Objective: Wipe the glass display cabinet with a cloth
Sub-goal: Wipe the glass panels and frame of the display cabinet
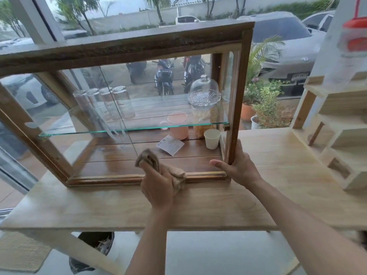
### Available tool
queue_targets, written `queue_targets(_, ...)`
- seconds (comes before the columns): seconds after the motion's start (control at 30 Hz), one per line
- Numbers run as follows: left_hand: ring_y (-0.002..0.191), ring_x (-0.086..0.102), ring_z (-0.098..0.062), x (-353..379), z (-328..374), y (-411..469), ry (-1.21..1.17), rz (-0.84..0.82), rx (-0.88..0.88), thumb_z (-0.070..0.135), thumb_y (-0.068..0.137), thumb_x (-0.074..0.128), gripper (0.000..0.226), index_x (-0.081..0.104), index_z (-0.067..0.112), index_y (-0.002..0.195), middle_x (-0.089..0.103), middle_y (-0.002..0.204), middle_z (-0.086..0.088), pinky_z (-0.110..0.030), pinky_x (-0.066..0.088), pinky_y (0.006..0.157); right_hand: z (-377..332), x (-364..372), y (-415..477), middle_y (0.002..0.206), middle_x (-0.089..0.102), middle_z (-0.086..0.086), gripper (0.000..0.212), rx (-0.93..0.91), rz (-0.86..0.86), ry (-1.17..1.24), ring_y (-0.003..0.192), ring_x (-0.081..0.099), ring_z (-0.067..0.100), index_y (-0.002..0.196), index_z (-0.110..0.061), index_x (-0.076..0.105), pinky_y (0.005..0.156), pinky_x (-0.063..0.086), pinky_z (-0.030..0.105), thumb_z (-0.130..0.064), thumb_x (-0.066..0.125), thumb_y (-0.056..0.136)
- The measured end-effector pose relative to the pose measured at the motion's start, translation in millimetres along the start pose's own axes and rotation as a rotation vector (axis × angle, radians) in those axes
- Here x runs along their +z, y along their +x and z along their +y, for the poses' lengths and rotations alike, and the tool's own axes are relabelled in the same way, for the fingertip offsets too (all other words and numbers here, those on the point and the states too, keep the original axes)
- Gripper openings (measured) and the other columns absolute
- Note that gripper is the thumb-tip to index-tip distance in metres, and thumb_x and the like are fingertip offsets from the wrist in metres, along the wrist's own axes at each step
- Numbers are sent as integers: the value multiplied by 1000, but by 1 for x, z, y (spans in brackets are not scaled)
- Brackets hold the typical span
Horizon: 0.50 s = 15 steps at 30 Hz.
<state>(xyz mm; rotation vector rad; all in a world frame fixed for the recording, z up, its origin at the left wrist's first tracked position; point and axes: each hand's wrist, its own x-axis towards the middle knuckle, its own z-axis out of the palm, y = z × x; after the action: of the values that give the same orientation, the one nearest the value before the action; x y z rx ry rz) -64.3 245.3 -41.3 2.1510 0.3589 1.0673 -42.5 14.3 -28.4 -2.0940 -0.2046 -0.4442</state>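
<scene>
A wood-framed glass display cabinet [238, 96] stands on a pale wooden table [99, 207]. My left hand [156, 187] is closed on a bunched beige cloth [153, 159], which is pressed low against the cabinet's front, near the bottom rail. My right hand [236, 165] grips the lower end of the cabinet's right front post. Inside, a glass shelf [79, 132] carries several upturned drinking glasses [111, 104] and a domed glass cake stand [204, 92]. On the cabinet floor sit a pink mug [178, 130], a white paper cup [212, 138] and a printed card [170, 144].
A pale wooden shelf unit [337, 135] stands on the table to the right. Behind the cabinet is a large window with potted plants [264, 104], motorbikes and cars outside. Under the table sits a dark bin [95, 249], with a woven mat [21, 253] at the left.
</scene>
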Motion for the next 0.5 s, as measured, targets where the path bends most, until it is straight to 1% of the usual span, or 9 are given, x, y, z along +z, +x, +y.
queue_targets(0.03, 62, 65, -46, 0, 3, -9, -5, -35, -51, 5, 87, 63, 39, 33, 10, 111, 66, 72, -26, -40, 44, 51, 0, 0, 0, 58, 52, -5, 65, 1, 2, 4, 56, 56, 2, 100, -37, 32, 51, 43, 11, -66, 75, 62)
queue_targets(0.07, 63, 65, -46, 3, 11, -19, -24, -95, -53, 4, 86, 64, 38, 35, 8, 109, 66, 72, -26, -39, 42, 51, 0, 1, 0, 58, 52, -6, 64, 1, 3, 4, 55, 56, 2, 99, -37, 32, 51, 43, 11, -65, 77, 62)
queue_targets(0.17, 61, 63, -45, 11, 23, -24, -64, -180, 76, 5, 82, 68, 38, 36, 10, 102, 63, 70, -21, -33, 35, 49, 2, 2, 0, 57, 50, -8, 63, 1, 12, -6, 53, 55, 1, 100, -35, 34, 50, 42, 11, -57, 81, 65)
queue_targets(0.23, 61, 63, -44, 5, 10, -5, -15, -177, 98, 7, 83, 69, 39, 38, 10, 106, 65, 71, -21, -37, 41, 49, 2, 1, 1, 57, 50, -8, 63, -7, 7, -13, 55, 56, -1, 102, -36, 33, 50, 42, 10, -57, 81, 66)
queue_targets(0.33, 66, 65, -48, -9, -13, 0, 24, -105, -66, 6, 86, 63, 40, 31, 15, 108, 65, 74, -25, -43, 46, 55, 2, 1, 1, 57, 50, -5, 64, -7, 8, -14, 59, 57, -3, 103, -38, 31, 51, 42, 8, -60, 79, 65)
queue_targets(0.37, 66, 64, -48, -9, -9, -7, 4, -137, -92, 6, 86, 62, 41, 28, 17, 106, 65, 74, -26, -43, 45, 55, 2, 2, 0, 57, 49, -5, 65, -4, 11, -17, 58, 57, -2, 102, -37, 32, 50, 42, 9, -62, 78, 63)
queue_targets(0.4, 65, 64, -47, -6, 2, -15, -22, -191, -64, 6, 86, 62, 41, 27, 19, 104, 65, 72, -25, -42, 45, 53, 2, 2, 0, 56, 49, -5, 65, 0, 15, -17, 57, 57, -1, 101, -36, 32, 50, 42, 10, -64, 76, 62)
queue_targets(0.47, 58, 64, -43, 5, 24, -26, -32, -280, 125, 8, 86, 65, 41, 29, 18, 102, 64, 68, -19, -38, 43, 49, 0, 2, -1, 57, 51, -4, 66, 2, 14, -20, 57, 57, 1, 101, -33, 33, 50, 43, 11, -65, 75, 61)
queue_targets(0.5, 55, 63, -42, 8, 29, -23, 0, -290, 216, 10, 84, 68, 41, 32, 17, 102, 64, 65, -16, -36, 41, 46, 1, 1, 0, 57, 52, -4, 66, 0, 9, -31, 58, 57, 1, 101, -33, 33, 50, 44, 12, -64, 77, 62)
